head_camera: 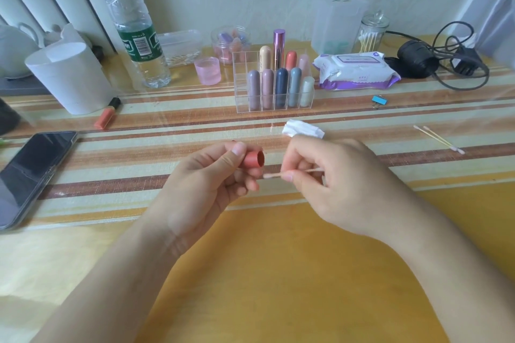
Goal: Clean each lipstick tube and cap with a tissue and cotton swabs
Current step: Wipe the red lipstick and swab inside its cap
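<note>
Lipsticks (281, 86): 9 upright in 1 clear organizer (274, 109), 5 front row, 4 back. Red cap (252, 159): 1, mid-frame. Orange tube (105, 118): 1, centre left. Mid-frame swab (272, 175): 1; loose swabs (437, 139): 2, right. 1 tissue (303, 128), 1 wipes pack (356, 72), 1 phone (30, 175), 1 bottle (136, 36), 1 binder clip (379, 101).

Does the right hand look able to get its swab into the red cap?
Probably yes: the left hand holds the red cap with its mouth facing the right hand, whose cotton swab lies just below, unobstructed.
</note>
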